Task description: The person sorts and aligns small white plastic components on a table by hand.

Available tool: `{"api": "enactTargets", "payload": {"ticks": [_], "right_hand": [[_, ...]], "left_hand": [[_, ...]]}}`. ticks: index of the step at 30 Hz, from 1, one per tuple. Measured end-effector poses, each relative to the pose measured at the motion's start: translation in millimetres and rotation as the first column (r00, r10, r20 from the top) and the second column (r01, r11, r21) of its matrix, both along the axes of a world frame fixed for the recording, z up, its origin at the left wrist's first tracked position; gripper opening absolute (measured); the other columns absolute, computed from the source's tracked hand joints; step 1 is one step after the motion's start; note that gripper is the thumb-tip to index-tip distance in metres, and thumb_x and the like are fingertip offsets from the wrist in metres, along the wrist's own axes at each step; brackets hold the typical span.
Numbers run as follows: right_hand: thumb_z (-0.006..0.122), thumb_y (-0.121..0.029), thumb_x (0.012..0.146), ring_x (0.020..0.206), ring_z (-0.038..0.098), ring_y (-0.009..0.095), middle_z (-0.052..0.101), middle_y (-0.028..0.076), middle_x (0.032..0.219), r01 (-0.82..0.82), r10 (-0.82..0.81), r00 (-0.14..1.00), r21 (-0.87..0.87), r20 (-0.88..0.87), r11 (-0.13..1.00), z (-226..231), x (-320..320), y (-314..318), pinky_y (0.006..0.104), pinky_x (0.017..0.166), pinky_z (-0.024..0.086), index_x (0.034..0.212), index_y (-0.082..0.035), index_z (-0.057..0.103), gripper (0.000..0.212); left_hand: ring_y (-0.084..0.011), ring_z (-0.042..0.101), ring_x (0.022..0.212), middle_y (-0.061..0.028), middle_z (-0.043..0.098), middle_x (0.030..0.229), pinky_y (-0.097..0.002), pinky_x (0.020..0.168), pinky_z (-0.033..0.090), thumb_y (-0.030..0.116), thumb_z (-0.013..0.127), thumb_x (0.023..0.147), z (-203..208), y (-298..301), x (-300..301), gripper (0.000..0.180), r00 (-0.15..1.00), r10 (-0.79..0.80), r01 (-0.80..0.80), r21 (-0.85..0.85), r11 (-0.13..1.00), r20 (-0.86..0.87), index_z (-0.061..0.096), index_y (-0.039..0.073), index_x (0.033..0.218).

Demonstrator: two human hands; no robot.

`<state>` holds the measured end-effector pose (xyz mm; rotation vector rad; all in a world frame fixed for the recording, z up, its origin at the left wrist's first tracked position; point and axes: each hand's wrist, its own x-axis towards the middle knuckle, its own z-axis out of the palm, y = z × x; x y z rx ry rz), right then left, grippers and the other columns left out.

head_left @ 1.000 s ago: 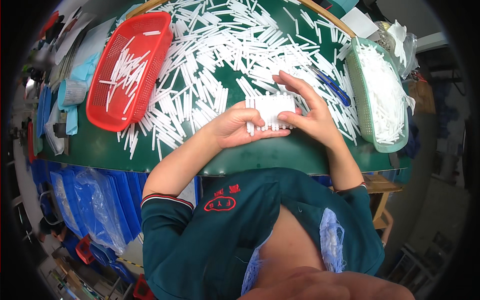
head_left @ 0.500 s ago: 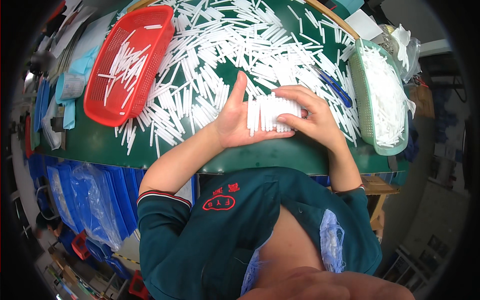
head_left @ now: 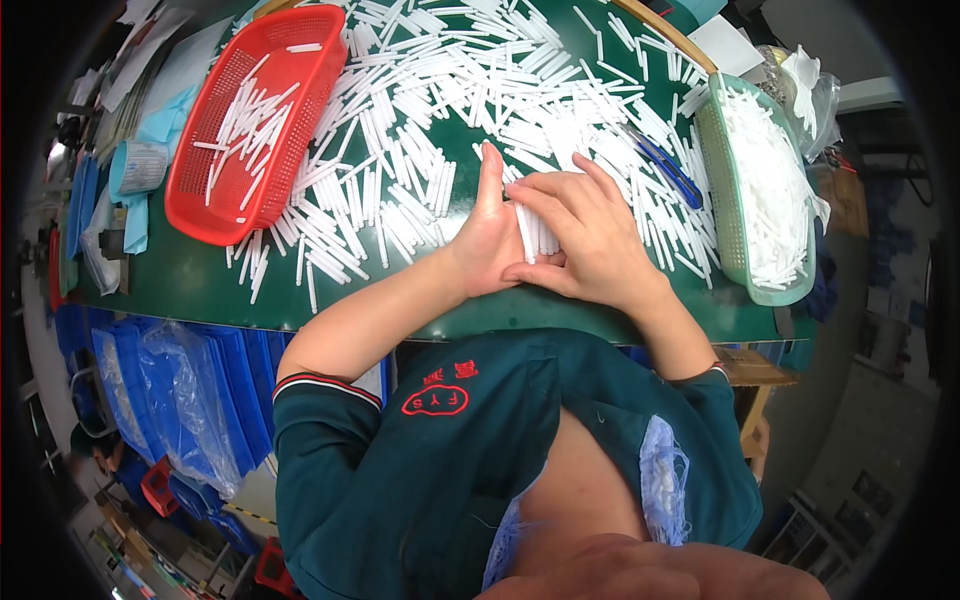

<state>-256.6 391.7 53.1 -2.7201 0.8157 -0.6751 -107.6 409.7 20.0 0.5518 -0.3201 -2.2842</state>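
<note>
A row of short white sticks (head_left: pixel 537 236) lies side by side across my left hand (head_left: pixel 478 250). That palm faces up, with its thumb raised and the fingers mostly hidden under the sticks. Over the row from the right comes my right hand (head_left: pixel 598 235), its thumb on the near ends and a bent finger at the far ends. It covers much of the row, so only part of the bundle shows. Just beyond both hands, many loose white sticks (head_left: pixel 405 150) are strewn over the green tabletop (head_left: pixel 460 318).
At the left a red basket (head_left: pixel 215 226) holds some white sticks. A pale green basket (head_left: pixel 737 225) heaped with them stands at the right. A slim blue tool (head_left: pixel 668 172), perhaps tweezers, lies among loose sticks. Blue folded sheets or crates (head_left: pixel 215 375) are below the table's left edge.
My right hand has slid left over the row and hides more of it. The sticks look bunched closer together and tilted. My left hand has shifted slightly right.
</note>
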Motion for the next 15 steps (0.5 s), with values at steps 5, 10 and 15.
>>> {"api": "enactTargets", "payload": {"ticks": [5, 10, 15], "right_hand": [[0.073, -0.047, 0.058, 0.103, 0.052, 0.027, 0.055, 0.011, 0.110, 0.014, -0.015, 0.998, 0.009, 0.060, 1.000, 9, 0, -1, 0.0479, 0.098, 0.033, 0.117, -0.004, 0.052, 0.076], [0.074, -0.047, 0.058, 0.106, 0.051, 0.028, 0.053, 0.011, 0.115, 0.003, -0.004, 1.000, 0.040, 0.012, 0.999, 6, -5, -3, 0.0476, 0.100, 0.031, 0.121, -0.004, 0.048, 0.080], [0.073, -0.037, 0.066, 0.112, 0.048, 0.028, 0.052, 0.012, 0.118, 0.129, -0.136, 0.984, 0.066, 0.119, 0.990, 9, -18, -16, 0.0464, 0.101, 0.030, 0.118, -0.004, 0.051, 0.066]], "left_hand": [[-0.0266, 0.047, 0.116, -0.0117, 0.046, 0.126, -0.0421, 0.095, 0.040, 0.084, 0.019, 0.069, 4, 0, -2, 0.101, 0.994, 0.060, -0.050, 0.110, 0.993, -0.092, 0.035, 0.006, 0.131], [-0.0277, 0.044, 0.119, -0.0128, 0.044, 0.129, -0.0439, 0.098, 0.036, 0.085, 0.021, 0.069, 1, -1, 2, 0.103, 0.994, 0.022, -0.013, 0.085, 0.996, -0.107, 0.033, 0.004, 0.133], [-0.0286, 0.040, 0.123, -0.0148, 0.038, 0.136, -0.0453, 0.104, 0.030, 0.085, 0.021, 0.067, 4, -3, 9, 0.108, 0.981, -0.029, 0.048, 0.098, 0.994, -0.190, 0.025, 0.003, 0.138]]}}
